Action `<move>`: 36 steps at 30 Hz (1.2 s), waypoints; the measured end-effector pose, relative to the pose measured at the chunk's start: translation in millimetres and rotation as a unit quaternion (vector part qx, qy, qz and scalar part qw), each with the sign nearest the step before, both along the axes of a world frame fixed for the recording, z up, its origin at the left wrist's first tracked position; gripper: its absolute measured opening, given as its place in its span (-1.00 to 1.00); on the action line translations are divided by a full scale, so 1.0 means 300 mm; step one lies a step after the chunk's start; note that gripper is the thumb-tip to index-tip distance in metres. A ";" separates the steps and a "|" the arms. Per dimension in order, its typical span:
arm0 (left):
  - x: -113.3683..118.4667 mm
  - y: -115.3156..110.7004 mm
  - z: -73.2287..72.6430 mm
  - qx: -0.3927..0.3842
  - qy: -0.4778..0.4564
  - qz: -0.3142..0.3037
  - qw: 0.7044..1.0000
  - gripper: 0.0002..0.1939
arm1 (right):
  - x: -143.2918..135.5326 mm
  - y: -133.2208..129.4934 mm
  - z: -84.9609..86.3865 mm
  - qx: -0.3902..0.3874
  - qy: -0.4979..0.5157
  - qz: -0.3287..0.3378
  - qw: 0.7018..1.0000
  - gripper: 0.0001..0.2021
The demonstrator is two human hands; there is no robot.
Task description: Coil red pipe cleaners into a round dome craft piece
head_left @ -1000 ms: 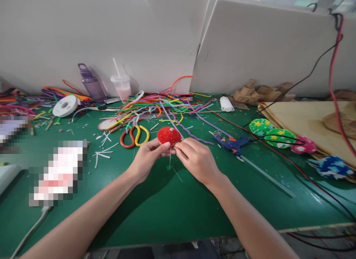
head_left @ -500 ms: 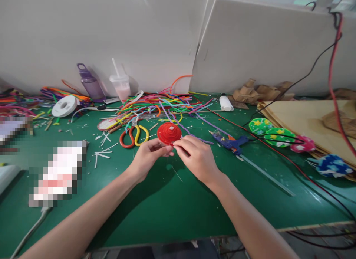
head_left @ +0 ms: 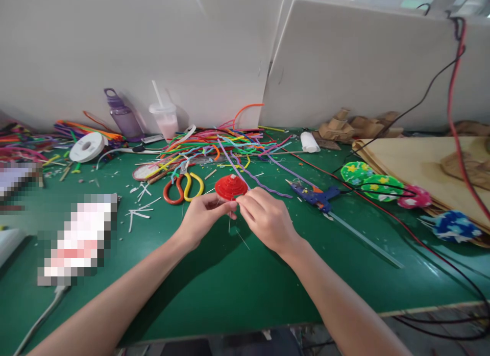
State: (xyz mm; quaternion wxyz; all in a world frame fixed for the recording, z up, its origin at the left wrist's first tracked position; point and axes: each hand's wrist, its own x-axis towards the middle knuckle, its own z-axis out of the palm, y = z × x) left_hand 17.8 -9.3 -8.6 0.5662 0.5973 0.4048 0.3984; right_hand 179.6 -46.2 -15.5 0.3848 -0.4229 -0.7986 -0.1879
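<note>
A small red cone-shaped piece (head_left: 230, 187), seemingly coiled from fuzzy pipe cleaner with a pale spot on top, is held above the table in front of me. My left hand (head_left: 206, 218) pinches its lower left edge between thumb and fingers. At the lower right edge, my right hand (head_left: 266, 213) closes thumb and fingertips at the rim. Thin wire-like strands hang below the piece. Just behind my left hand lie scissors (head_left: 194, 187) with one red and one yellow handle. A blue glue gun (head_left: 316, 195) with a clear stick rests to the right.
Colourful pipe cleaners (head_left: 218, 144) are heaped at the back, near a drink cup (head_left: 164, 120), a purple bottle (head_left: 124, 113) and a white spool (head_left: 87, 147). Patterned fuzzy pieces (head_left: 383, 187) lie right, by brown sheets (head_left: 413, 152) and cables. A blurred-out phone-like object (head_left: 80, 238) sits left.
The red piece has tilted so its top shows less from above, and a thin strand now shows beneath it. Both hands stay nearly in place; the whole view shifts slightly.
</note>
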 end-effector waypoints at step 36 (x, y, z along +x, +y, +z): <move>-0.020 -0.008 -0.009 0.132 0.002 0.021 0.991 -0.77 | 0.015 0.002 0.046 -0.214 0.302 0.032 0.928 -0.96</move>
